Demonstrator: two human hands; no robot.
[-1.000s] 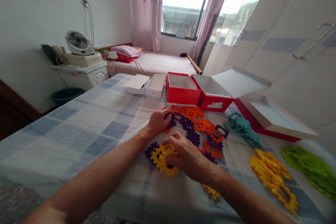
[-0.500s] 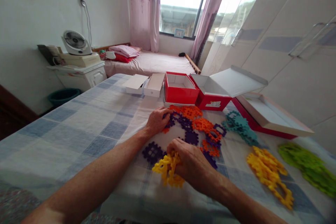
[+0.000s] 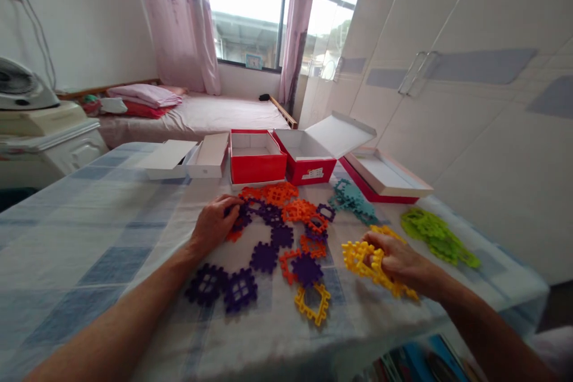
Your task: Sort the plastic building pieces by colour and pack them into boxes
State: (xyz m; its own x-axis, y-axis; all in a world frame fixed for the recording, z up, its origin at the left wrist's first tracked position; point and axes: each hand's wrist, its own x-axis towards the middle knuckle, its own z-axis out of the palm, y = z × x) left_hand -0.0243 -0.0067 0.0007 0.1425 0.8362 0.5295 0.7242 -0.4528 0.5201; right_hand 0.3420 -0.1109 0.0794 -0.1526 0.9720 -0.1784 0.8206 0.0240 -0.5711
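My right hand is closed around several yellow interlocking building pieces, over the right part of the table. More yellow lies behind and beneath it, partly hidden by the fingers. My left hand rests with curled fingers on a purple building piece, at the left edge of the mixed pile. Purple pieces and orange pieces lie jumbled between the hands. One yellow frame piece sits alone near the front, touching or close to a purple one. Two purple window pieces lie near my left forearm.
Teal pieces and lime green pieces form separate piles on the right. Along the back stand an open red box, a red box with its lid raised, a shallow box and white boxes. The checked tablecloth covers the table.
My right hand has moved right, carrying yellow pieces to the yellow pile. A single yellow frame now shows near the front. My left hand stays at the purple pieces; the view has turned right.
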